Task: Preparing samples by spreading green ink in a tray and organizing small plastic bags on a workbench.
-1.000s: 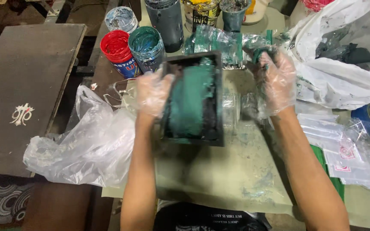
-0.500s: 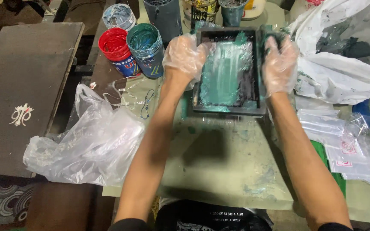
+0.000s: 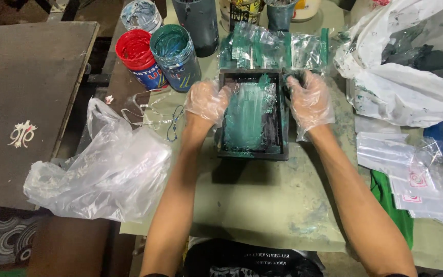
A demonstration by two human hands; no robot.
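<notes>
We see a small black frame (image 3: 253, 115), smeared with green ink across its middle, lying flat on the stained surface (image 3: 262, 205) between our two hands. Our left hand (image 3: 207, 101), in a thin clear glove, is curled around the frame's left edge, fingers closed on its rim. Our right hand (image 3: 309, 100), gloved the same way, grips the right edge near the upper corner, fingers bent over the rim. Just beyond the frame lies a crumpled sheet of green-stained plastic (image 3: 273, 48), touching its far side. To the upper left stand a tub of green ink (image 3: 174, 48) and a tub of red ink (image 3: 135, 54), side by side, with a dark container (image 3: 200, 23) behind them. A loose clear plastic bag (image 3: 103, 166) rests well to the left of our left arm, and a large white bag (image 3: 406, 77) sits to the right, with small clear packets (image 3: 411, 179) near our right forearm.
</notes>
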